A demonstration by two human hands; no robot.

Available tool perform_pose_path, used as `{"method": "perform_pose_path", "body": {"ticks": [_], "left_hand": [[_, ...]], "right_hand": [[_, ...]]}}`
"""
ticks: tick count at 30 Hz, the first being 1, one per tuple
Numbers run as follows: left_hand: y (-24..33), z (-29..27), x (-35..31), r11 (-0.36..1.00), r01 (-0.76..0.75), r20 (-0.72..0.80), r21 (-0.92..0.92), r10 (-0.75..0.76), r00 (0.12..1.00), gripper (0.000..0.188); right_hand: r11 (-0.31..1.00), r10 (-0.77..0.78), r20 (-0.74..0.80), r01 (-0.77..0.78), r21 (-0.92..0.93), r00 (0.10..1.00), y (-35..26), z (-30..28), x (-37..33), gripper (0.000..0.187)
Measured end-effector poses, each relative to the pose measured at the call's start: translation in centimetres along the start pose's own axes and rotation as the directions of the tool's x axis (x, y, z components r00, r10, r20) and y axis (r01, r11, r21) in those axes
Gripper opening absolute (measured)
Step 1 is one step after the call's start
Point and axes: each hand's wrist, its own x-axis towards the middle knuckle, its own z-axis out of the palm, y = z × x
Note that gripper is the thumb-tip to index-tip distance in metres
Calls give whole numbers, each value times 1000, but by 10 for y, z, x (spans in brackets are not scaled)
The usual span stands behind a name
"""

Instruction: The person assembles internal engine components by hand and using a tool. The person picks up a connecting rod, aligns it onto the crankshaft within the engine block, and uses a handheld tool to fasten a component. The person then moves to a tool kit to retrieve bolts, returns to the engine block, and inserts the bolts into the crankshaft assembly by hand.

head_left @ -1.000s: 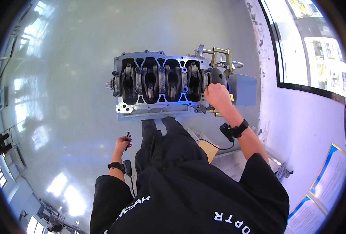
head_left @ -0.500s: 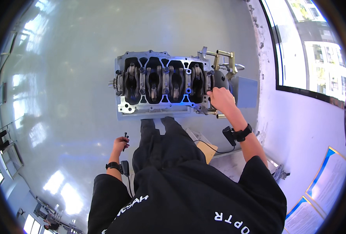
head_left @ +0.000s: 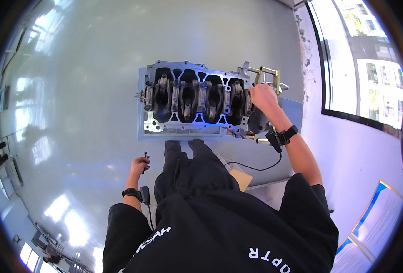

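An engine block [head_left: 153, 123] lies open side up in front of me, with its crankshaft [head_left: 187, 107] exposed under several bearing caps. At the block's right end my right hand [head_left: 264, 97] is closed, its fingertips at the far side of the last bearing cap [head_left: 248, 106]. What those fingers pinch, if anything, is hidden. Low on the left, away from the block, my left hand [head_left: 139, 166] is closed around dark bolts [head_left: 145, 156] that stick out past the fingers.
The block sits on a grey stand [head_left: 183, 136] with a rimmed tray. Brass-coloured bars [head_left: 269, 71] and a handwheel [head_left: 283, 86] are at its right end. A yellowish board [head_left: 241, 179] lies beside my legs. A wall with a window [head_left: 347, 59] borders the right side.
My right hand has gone from the near side of the end bearing cap to its far side. The block appears slightly further right in view. My left hand keeps its hold.
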Motion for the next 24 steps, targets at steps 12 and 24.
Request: {"method": "perform_pose_path", "body": {"ticks": [12, 24], "left_hand": [[-40, -2, -11, 995, 96, 7, -28, -96, 995, 27], [-2, 14, 14, 998, 15, 37, 56, -17, 999, 24]], "right_hand": [[974, 217, 65, -221, 46, 974, 0, 3, 4, 31], [999, -33, 98, 34, -11, 995, 7, -19, 2, 46]]}}
